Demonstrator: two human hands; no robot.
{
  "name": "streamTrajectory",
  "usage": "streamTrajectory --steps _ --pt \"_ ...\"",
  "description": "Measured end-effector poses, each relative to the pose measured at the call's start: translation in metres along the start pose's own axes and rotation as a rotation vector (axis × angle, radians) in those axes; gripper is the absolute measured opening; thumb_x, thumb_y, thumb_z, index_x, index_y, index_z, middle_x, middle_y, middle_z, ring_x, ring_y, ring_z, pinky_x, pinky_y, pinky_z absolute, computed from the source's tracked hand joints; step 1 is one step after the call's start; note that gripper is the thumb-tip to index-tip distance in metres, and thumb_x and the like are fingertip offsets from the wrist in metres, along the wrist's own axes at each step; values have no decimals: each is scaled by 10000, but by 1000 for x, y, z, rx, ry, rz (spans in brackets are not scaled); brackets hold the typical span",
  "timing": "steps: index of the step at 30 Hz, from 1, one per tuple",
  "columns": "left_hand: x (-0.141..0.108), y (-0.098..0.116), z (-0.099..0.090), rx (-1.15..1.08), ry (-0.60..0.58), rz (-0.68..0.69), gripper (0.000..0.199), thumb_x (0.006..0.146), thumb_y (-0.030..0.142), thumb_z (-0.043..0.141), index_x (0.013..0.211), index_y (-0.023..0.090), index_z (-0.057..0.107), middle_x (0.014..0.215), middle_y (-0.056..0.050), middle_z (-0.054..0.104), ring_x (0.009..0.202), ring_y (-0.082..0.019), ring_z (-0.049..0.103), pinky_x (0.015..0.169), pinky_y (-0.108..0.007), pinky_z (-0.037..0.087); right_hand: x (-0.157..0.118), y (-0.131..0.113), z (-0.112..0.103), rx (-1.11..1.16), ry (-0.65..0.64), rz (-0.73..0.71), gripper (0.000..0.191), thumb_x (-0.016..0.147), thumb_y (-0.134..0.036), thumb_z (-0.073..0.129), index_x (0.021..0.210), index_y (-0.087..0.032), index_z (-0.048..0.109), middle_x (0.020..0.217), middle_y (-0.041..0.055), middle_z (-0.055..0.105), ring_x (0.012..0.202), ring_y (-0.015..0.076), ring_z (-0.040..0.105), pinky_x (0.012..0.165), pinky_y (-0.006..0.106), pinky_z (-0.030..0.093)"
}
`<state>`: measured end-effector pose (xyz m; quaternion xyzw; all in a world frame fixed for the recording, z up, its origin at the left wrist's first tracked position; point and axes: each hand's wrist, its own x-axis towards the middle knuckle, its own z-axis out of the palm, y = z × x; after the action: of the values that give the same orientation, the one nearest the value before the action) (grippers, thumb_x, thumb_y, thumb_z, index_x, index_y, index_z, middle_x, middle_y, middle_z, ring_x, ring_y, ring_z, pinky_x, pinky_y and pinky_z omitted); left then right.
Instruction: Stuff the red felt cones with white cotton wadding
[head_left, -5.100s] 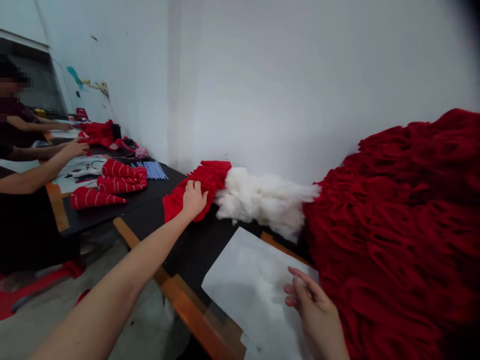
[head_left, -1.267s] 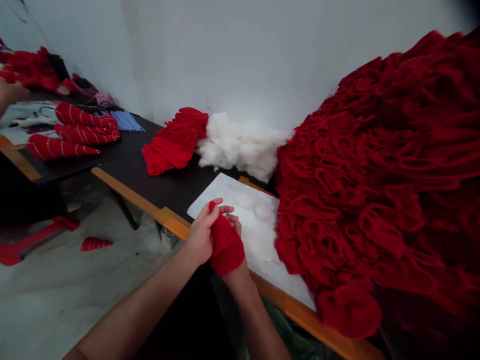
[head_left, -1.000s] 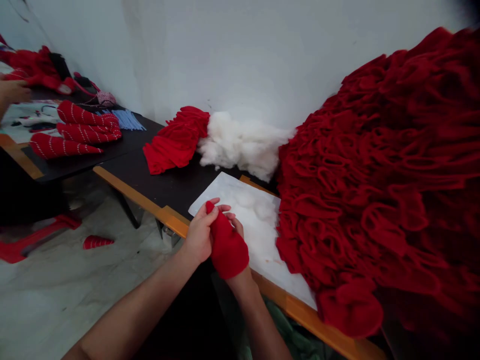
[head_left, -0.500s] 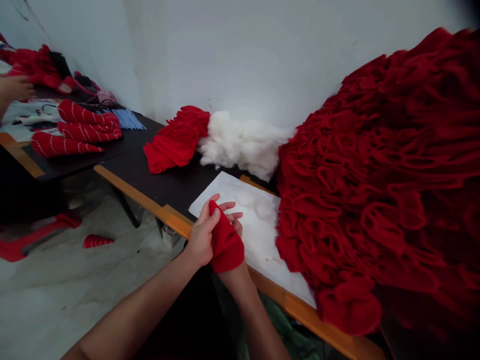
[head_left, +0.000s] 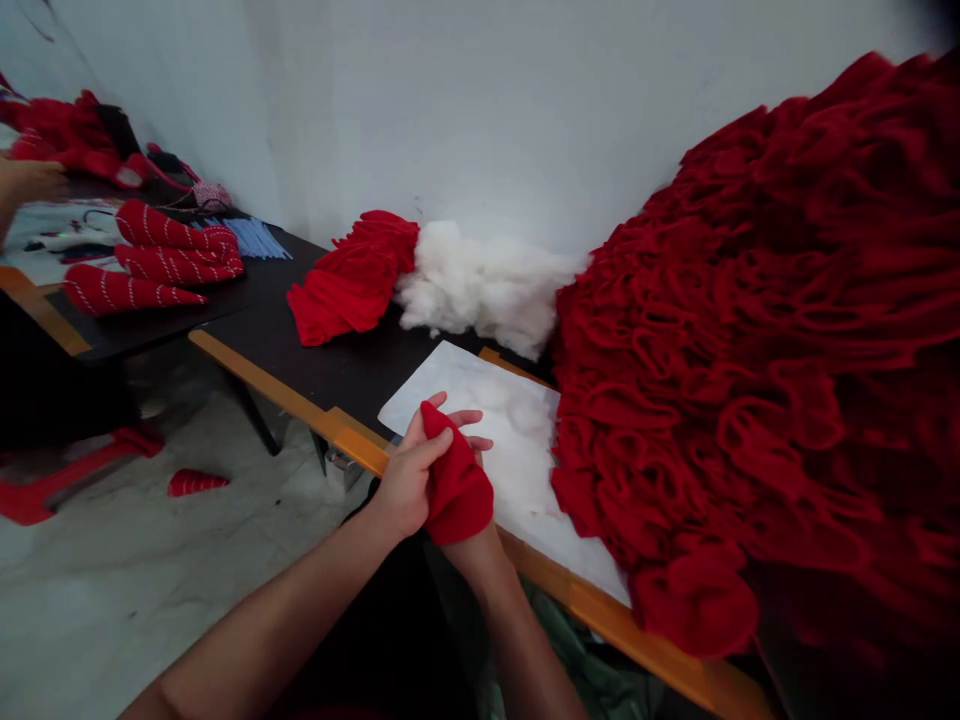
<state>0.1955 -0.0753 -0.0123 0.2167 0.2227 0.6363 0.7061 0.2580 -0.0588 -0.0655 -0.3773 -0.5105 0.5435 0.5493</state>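
A small red cone-shaped cloth piece [head_left: 459, 490] is between my hands above the near edge of the table. My left hand [head_left: 405, 490] grips it from the left, thumb pressed on its front near the narrow tip and fingers reaching behind, their ends showing past its right side. My right hand [head_left: 466, 548] goes into or behind the cloth's wide end; only the wrist and heel show, and its fingers are hidden. Just beyond lies a white sheet [head_left: 517, 470] with thin wisps of white stuffing [head_left: 525, 405].
A large heap of red cloth pieces [head_left: 750, 380] rises on the right. White fluffy stuffing [head_left: 487, 285] and a red cloth stack [head_left: 352, 280] sit by the wall. Stitched red cones [head_left: 180, 255] lie on the left table, near another person's hand [head_left: 34, 182]. One cone [head_left: 196, 483] is on the floor.
Both hands and the red cloth piece have shifted very slightly to the right. The left hand's finger ends reach a little farther past the cloth. The grip stays the same.
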Motion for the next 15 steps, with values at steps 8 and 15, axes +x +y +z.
streamTrajectory --steps 8,15 --pt "-5 -3 -2 129 -129 -24 622 808 164 567 1333 287 257 1181 -103 586 917 -216 635 734 -333 489 4 -9 39 -681 783 265 612 799 -176 73 605 -85 647 728 -11 644 989 85 616 640 233 428" --pt "-3 5 3 60 -79 -90 432 822 273 555 1224 188 424 1046 -123 645 877 -231 635 749 -371 494 15 10 27 -2322 434 -777 440 710 75 337 681 -220 663 697 -48 673 850 39 671 682 99 495"
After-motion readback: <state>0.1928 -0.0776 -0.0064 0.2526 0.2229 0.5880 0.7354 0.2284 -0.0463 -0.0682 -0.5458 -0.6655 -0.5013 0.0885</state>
